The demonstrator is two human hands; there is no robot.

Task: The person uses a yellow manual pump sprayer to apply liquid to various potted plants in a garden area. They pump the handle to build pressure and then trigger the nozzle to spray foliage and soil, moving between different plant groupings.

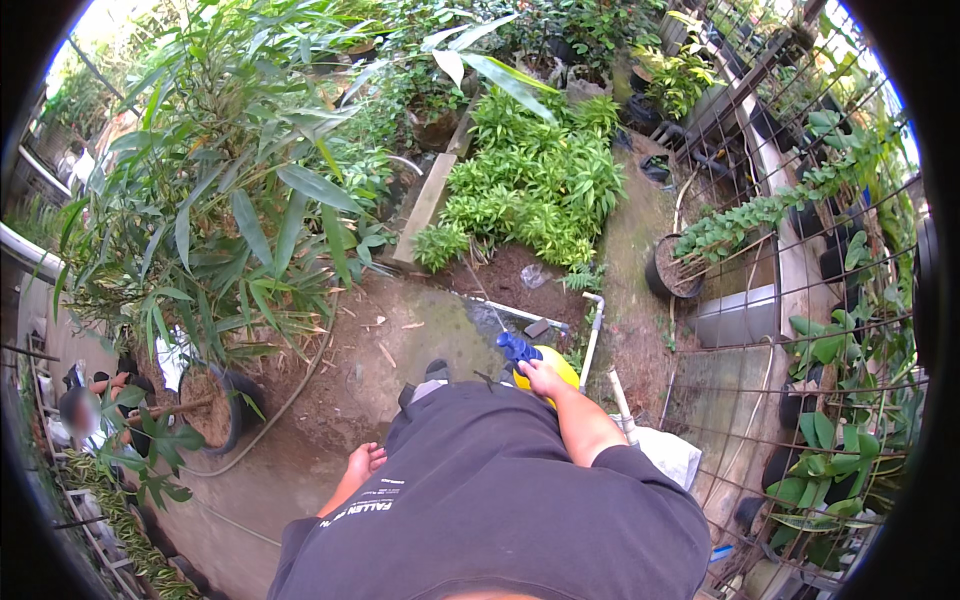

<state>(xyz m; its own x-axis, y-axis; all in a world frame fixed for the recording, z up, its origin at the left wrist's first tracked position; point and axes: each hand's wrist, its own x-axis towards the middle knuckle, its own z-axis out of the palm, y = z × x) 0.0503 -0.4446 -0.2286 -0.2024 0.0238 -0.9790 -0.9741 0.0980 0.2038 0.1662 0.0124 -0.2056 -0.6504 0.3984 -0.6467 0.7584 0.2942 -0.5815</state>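
My right hand (543,377) is closed around the blue handle and nozzle head (517,349) of a pump sprayer. The sprayer's yellow tank (561,364) shows beneath the hand. A thin stream of liquid runs from the nozzle towards the soil (502,279) and a bed of low, bright green leafy plants (536,176). My left hand (365,459) hangs beside my dark shirt with its fingers loosely curled, and nothing shows in it.
A tall bamboo-like plant (202,180) grows in a black pot (244,409) at left, beside a hose (289,401). White pipes (595,337) stand right of my feet. Wire mesh (739,390) and a potted climber (660,274) are at right. Another person (94,412) is at far left.
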